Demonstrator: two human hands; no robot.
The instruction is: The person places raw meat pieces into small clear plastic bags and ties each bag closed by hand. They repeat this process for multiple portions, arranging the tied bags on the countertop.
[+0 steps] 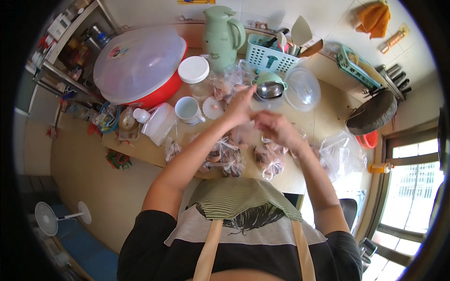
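My left hand [240,107] and my right hand [276,128] meet above the counter, fingers close together and partly blurred. Between and below them hangs a blurred clear plastic bag [244,135] with something pinkish inside. Both hands seem to grip its top, though the fingers hide the exact hold. Knotted clear bags of dark pinkish pieces, likely meat, lie below my hands; one cluster [226,158] sits left and another bag [269,158] right. Beyond my left hand rests an open clear bag [230,82] with more pinkish pieces.
At the back stand a green thermos jug [219,38], a blue utensil basket [272,56] and a white-lidded jar [193,75]. A mug [188,110] is left, near a large red basin with a translucent cover [137,66]. An empty plastic bag [342,154] lies right, beside a round board [372,112].
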